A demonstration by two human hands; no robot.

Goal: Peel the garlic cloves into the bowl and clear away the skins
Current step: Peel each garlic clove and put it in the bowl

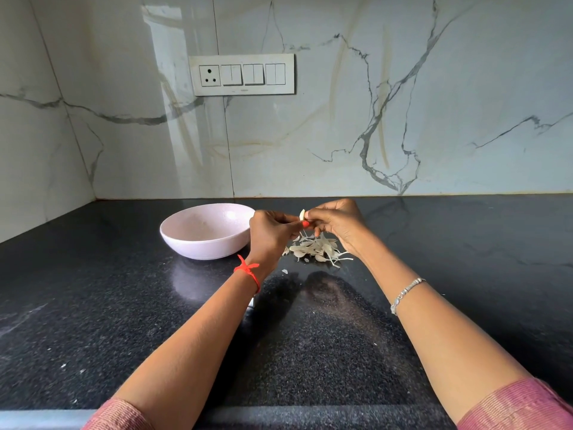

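No txt, labels, brand names or nos. I can read from here. Only candidate: switch plate on the wall. It has a tiny mark at its lower edge, too small to make out.

Black speckled countertop across lower frame; marble wall behind; switch panel upper center, 1 socket.
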